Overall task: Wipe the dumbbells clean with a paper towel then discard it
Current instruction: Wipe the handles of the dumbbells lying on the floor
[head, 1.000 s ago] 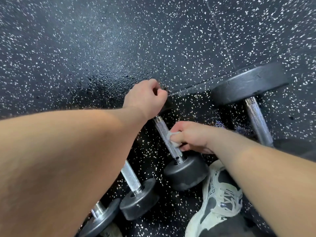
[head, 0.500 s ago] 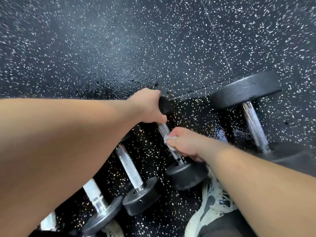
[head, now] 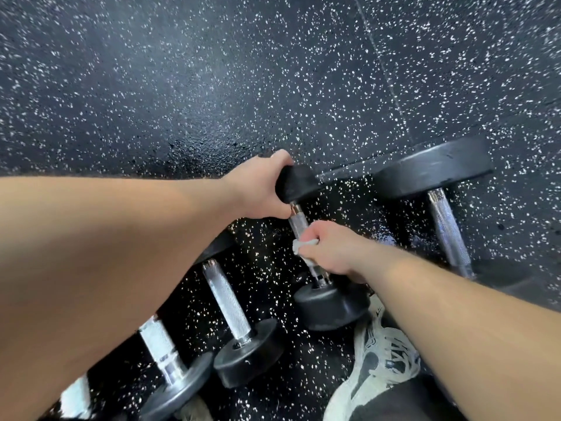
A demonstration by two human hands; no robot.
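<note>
Your small black rubber-headed dumbbell (head: 331,305) lay on the black white-speckled rubber floor (head: 212,86). It looked heavy and rigid, with round heads that could roll, so steadying it by a head was probably the sound choice. Your left hand (head: 258,189) was curled over its far head, fingers wrapped round the rim. The knurled chrome handle (head: 299,223) ran from there toward you. Your right hand (head: 331,253) was closed round its middle, clamping the crumpled white paper towel (head: 303,246) against the steel, with a corner poking out. That towel seemed thin and soft, and rough knurling would likely snag or shred it under a hard squeeze. The near head sat just below your right wrist, beside your white mesh shoe (head: 382,360). A slimmer chrome-handled dumbbell (head: 227,299) lay to the left and a larger black dumbbell (head: 431,171) to the right, neither touched by a hand.
</note>
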